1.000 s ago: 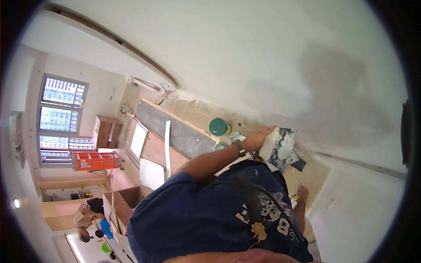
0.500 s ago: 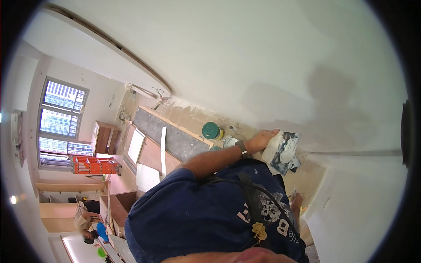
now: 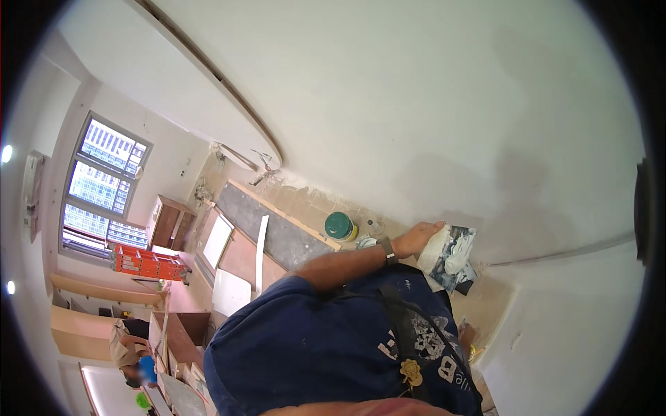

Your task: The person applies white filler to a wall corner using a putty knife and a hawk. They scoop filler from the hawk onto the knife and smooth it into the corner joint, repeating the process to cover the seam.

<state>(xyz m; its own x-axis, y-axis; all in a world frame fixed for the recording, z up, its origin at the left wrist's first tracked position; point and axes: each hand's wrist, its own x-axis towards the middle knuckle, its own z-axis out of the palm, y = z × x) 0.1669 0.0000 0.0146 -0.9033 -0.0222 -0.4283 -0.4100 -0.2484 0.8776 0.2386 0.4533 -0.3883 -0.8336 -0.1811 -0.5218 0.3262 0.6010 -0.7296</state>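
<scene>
There is one flat board smeared with white paste (image 3: 447, 258), one round bucket with a green lid (image 3: 339, 225), one orange ladder (image 3: 147, 263), one brown wooden cabinet (image 3: 166, 220), one long dark grey slab (image 3: 267, 225), one narrow white strip (image 3: 261, 255), two flat white panels (image 3: 217, 240) (image 3: 232, 292), two bright round lights (image 3: 7, 153) (image 3: 10, 287), one gold flower-shaped ornament (image 3: 411, 372) and one co-worker (image 3: 123, 344).
</scene>
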